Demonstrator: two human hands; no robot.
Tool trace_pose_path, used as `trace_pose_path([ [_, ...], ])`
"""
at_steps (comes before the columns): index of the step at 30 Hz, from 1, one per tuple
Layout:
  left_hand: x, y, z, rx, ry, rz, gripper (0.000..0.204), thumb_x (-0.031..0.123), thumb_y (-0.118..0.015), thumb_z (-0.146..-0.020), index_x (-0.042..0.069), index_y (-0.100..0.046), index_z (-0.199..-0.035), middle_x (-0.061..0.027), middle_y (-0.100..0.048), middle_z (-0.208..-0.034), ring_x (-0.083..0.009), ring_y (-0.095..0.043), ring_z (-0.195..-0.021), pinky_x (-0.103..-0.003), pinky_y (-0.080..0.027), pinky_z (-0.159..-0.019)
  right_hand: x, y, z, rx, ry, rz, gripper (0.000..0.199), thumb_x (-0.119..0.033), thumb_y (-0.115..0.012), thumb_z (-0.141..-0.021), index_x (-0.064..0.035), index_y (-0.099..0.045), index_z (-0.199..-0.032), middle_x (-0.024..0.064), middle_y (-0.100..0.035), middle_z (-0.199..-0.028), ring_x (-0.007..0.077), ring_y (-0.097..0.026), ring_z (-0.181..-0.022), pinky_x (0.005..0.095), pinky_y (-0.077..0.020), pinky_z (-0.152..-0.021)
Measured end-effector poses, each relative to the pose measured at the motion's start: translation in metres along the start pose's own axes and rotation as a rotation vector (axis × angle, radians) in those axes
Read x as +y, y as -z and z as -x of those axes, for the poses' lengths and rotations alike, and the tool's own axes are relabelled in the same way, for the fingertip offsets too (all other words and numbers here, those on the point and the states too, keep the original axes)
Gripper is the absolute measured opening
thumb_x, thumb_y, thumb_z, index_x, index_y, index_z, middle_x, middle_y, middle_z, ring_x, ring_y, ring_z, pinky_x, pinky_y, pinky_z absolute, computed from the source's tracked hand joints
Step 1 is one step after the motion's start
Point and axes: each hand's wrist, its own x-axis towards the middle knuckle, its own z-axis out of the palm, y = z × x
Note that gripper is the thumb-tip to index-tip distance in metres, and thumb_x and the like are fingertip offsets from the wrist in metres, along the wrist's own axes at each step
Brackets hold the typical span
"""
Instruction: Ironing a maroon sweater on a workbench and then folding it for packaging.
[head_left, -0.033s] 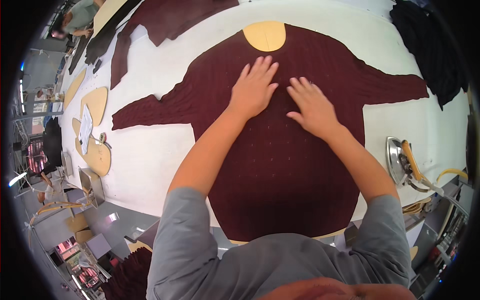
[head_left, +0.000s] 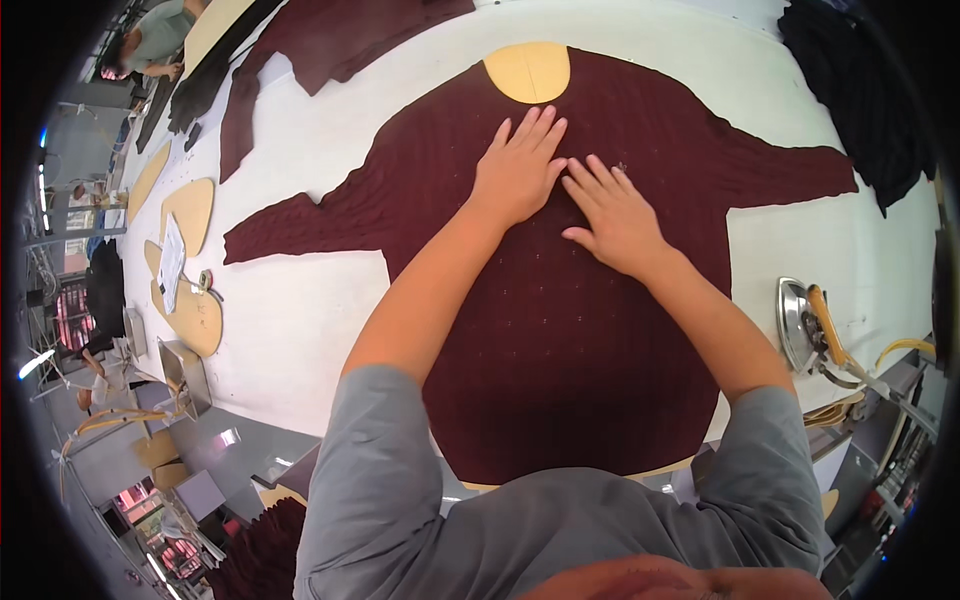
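Note:
A dark maroon knit sweater lies spread on the white table, its sleeves stretched out to both sides. A pale tan board shows through its neck opening, and a sliver of it shows at the hem. My left hand rests flat on the upper chest, fingertips just below the neckline. Beside it my right hand lies flat a little lower and to the right, fingers stretched and close to the left hand. Neither hand holds anything.
A steam iron rests at the right with its hose. Dark garments lie at the far right. Tan boards, papers and a tape measure are at the left. Another maroon garment lies across the table; a person stands far left.
My left hand has slid slightly right along the chest. My right hand has shifted slightly left, so the two are closer together. The sweater looks unmoved.

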Motion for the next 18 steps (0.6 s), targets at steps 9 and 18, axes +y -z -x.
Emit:
trace_pose_path([
  [9,-0.049,-0.001,-0.010,-0.151,0.208,-0.116,0.061,0.043,-0.036,-0.109,0.007,-0.038,-0.158,-0.0113,-0.034,-0.167,-0.0236,-0.023,-0.157,-0.051,-0.022,-0.125,0.085,-0.022,-0.064,0.066,-0.210,0.148,0.062,-0.046,-0.052,-0.104,-0.0046,-0.048,-0.150,0.0090,-0.045,-0.160,0.0284,-0.036,-0.152,0.0481,-0.0278,-0.123],
  [18,-0.076,-0.009,0.004,-0.153,0.400,-0.230,0.065,0.048,-0.047,-0.105,0.007,-0.042,-0.155,-0.0126,-0.038,-0.165,-0.0266,-0.027,-0.156,-0.052,-0.017,-0.126,0.095,-0.029,-0.081,-0.081,-0.272,0.238,0.065,-0.049,-0.046,-0.106,-0.0045,-0.043,-0.154,0.0087,-0.040,-0.164,0.0263,-0.034,-0.153,0.0463,-0.0268,-0.124],
])
